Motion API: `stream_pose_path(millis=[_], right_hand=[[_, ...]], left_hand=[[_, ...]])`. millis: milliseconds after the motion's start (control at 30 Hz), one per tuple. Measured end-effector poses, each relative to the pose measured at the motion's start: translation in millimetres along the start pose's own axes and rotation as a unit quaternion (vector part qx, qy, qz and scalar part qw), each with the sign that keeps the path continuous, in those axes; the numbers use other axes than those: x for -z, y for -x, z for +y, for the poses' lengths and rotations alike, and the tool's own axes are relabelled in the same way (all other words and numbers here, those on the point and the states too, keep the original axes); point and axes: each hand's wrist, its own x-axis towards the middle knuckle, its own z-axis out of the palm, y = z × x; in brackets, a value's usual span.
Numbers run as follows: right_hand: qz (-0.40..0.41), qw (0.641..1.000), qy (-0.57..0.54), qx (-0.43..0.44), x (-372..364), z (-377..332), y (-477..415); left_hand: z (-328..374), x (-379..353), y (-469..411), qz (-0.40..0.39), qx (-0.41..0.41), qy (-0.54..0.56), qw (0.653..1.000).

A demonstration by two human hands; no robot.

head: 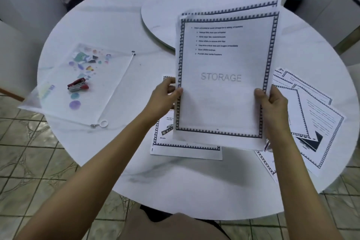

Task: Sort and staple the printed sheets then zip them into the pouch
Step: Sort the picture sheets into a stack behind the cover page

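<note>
I hold a small stack of printed sheets (222, 84) upright above the table; the front page has a chequered border and reads STORAGE. My left hand (165, 95) pinches its left edge and my right hand (272, 101) grips its right edge. Another sheet (185, 148) lies flat under the stack. More printed sheets (315, 122) are fanned on the table at the right. A clear zip pouch (81, 84) with colourful dots lies at the left, its slider ring at the near end. A red stapler (78, 84) sits on the pouch.
The round white marble table (175, 181) has a raised turntable (161, 23) at its centre back. White chairs stand around it. Tiled floor shows below the near edge, and the pouch's left corner overhangs the table edge.
</note>
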Motion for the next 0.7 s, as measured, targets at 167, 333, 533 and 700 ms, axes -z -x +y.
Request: stream_pose_path(millis=[167,333,533,700], right_hand=[[-0.030,0.999,0.012,-0.026,3,10,6],[-0.033,0.998,0.023,-0.043,3,15,7],[-0.032,0.997,0.033,-0.059,7,19,4],[-0.039,0.996,0.039,-0.066,7,28,1]], left_hand=[[-52,6,2,-0.021,0.092,-0.144,0.985],[-89,16,2,0.107,0.137,-0.296,0.939],[-87,9,-7,0.100,0.196,-0.295,0.930],[-80,2,-13,0.113,0.230,-0.240,0.936]])
